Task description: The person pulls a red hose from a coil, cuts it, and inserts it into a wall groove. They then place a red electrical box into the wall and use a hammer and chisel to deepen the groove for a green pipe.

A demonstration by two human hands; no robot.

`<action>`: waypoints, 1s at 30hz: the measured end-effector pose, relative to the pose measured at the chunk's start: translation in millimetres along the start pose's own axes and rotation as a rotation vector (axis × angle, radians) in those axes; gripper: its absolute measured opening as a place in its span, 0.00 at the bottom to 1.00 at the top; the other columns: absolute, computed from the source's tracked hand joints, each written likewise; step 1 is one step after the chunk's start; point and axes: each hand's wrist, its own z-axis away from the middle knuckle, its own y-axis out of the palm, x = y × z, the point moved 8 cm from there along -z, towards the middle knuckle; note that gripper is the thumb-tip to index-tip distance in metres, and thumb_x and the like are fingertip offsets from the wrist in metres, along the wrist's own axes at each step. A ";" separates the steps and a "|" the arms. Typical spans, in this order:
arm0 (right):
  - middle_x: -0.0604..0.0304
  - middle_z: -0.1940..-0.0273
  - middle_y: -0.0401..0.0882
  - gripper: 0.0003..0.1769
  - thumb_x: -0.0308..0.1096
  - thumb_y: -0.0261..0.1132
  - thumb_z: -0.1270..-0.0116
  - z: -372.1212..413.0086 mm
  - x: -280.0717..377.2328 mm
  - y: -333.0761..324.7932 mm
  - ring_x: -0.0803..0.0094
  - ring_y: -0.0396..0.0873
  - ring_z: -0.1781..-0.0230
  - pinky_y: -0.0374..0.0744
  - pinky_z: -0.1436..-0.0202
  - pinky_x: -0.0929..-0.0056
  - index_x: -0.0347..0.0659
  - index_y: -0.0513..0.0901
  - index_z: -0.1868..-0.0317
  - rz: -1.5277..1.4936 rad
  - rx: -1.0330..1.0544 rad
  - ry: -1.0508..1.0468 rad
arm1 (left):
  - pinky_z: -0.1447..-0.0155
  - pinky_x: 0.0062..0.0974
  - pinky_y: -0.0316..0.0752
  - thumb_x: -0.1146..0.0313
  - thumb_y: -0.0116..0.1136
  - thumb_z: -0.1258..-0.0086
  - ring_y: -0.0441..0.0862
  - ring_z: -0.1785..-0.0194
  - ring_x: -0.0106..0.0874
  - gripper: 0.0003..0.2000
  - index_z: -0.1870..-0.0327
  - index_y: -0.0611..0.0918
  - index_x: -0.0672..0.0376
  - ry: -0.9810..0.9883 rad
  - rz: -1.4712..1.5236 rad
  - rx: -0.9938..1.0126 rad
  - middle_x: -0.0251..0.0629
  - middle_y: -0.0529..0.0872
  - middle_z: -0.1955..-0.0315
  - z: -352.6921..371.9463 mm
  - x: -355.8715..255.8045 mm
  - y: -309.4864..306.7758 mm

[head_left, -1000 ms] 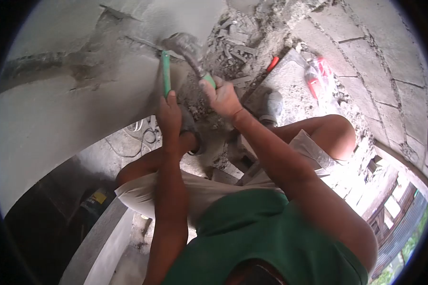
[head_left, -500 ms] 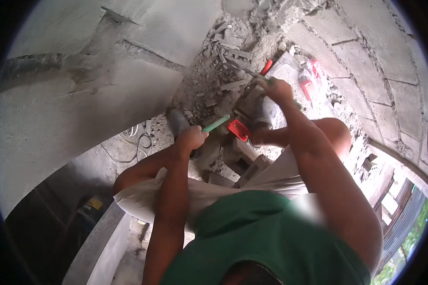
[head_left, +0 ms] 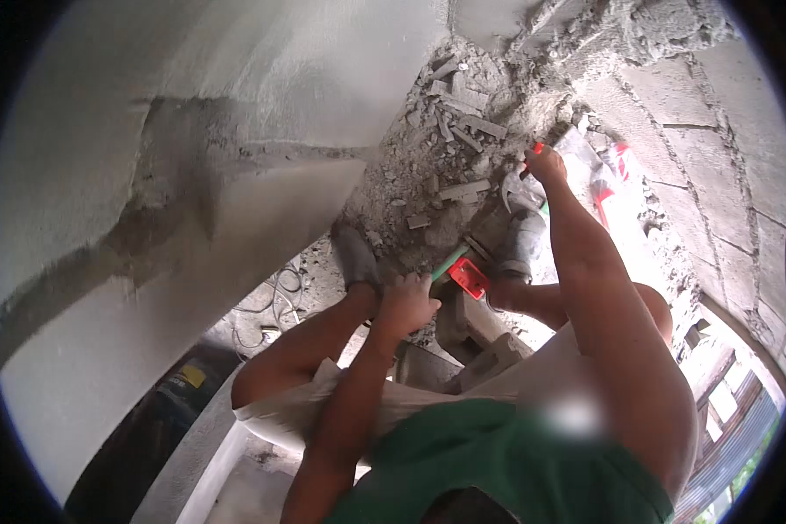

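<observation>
My left hand (head_left: 408, 306) is closed around one end of a green stick-like tool (head_left: 450, 261), whose far end lies beside a small red utility box (head_left: 469, 278). Farther forward, my right hand (head_left: 548, 166) grips a red handle (head_left: 534, 159); the part beyond it is too small to make out. Just below that hand a pale curved piece (head_left: 510, 190) shows near my right boot (head_left: 524, 236), with a bit of green (head_left: 545, 209) beside it.
Rubble and broken concrete strips (head_left: 465, 189) cover the ground between a plastered wall (head_left: 262, 87) and a block wall (head_left: 690, 148). Concrete blocks (head_left: 489, 354) lie between my legs. A coiled cable (head_left: 284, 293) is at left, a red-and-white plastic bag (head_left: 610, 175) at right.
My right hand has let go of the long grey tool and taken hold of the red handle that was lying on the ground. My left hand, with the green tool, has come closer to the red box.
</observation>
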 end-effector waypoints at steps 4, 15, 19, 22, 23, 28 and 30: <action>0.44 0.50 0.86 0.27 0.52 0.63 0.35 -10.7 -13.0 19.5 0.48 0.83 0.44 0.79 0.40 0.55 0.38 0.82 0.47 0.012 -0.137 0.104 | 0.41 0.49 0.75 0.55 0.61 0.33 0.80 0.46 0.55 0.28 0.37 0.74 0.65 0.041 0.242 0.028 0.57 0.83 0.53 -6.3 -8.9 -11.3; 0.48 0.55 0.87 0.20 0.48 0.64 0.36 -19.5 -2.1 9.6 0.52 0.86 0.50 0.81 0.46 0.55 0.39 0.87 0.57 -0.137 -0.204 0.177 | 0.39 0.47 0.74 0.57 0.61 0.31 0.80 0.44 0.56 0.28 0.36 0.74 0.69 -0.023 0.323 -0.054 0.61 0.82 0.49 -10.8 -3.2 -29.1; 0.45 0.66 0.83 0.16 0.46 0.60 0.33 -4.1 15.4 -4.3 0.48 0.84 0.57 0.79 0.50 0.54 0.40 0.84 0.63 -0.242 -0.656 0.032 | 0.37 0.43 0.74 0.60 0.61 0.29 0.81 0.42 0.53 0.27 0.35 0.74 0.69 -0.050 0.420 -0.030 0.62 0.82 0.46 -11.6 3.8 -31.1; 0.45 0.63 0.85 0.15 0.45 0.62 0.35 -2.1 39.1 48.7 0.48 0.84 0.58 0.80 0.52 0.54 0.41 0.84 0.64 -0.680 -0.449 -0.102 | 0.40 0.41 0.76 0.60 0.60 0.27 0.83 0.45 0.52 0.26 0.35 0.73 0.70 -0.115 0.454 -0.068 0.60 0.83 0.47 -17.2 16.4 -53.4; 0.46 0.61 0.86 0.14 0.44 0.62 0.35 2.1 45.7 74.5 0.47 0.85 0.58 0.81 0.52 0.53 0.41 0.84 0.65 -0.734 -0.292 -0.019 | 0.40 0.41 0.76 0.60 0.60 0.27 0.83 0.45 0.52 0.26 0.35 0.73 0.70 -0.093 0.462 -0.063 0.60 0.83 0.47 -17.5 19.3 -58.7; 0.42 0.57 0.84 0.15 0.39 0.60 0.37 75.8 36.5 26.3 0.46 0.83 0.52 0.78 0.44 0.50 0.40 0.82 0.54 -0.511 -0.416 0.077 | 0.45 0.38 0.79 0.60 0.60 0.27 0.86 0.50 0.49 0.26 0.34 0.73 0.68 -0.153 0.454 -0.261 0.56 0.85 0.50 -6.4 35.7 -84.1; 0.41 0.47 0.80 0.20 0.39 0.61 0.37 52.5 4.3 -0.2 0.43 0.78 0.45 0.76 0.42 0.49 0.41 0.80 0.47 -0.315 -0.514 0.036 | 0.46 0.38 0.79 0.60 0.60 0.27 0.86 0.51 0.48 0.26 0.34 0.73 0.67 -0.138 0.458 -0.234 0.56 0.85 0.50 -3.3 29.7 -82.6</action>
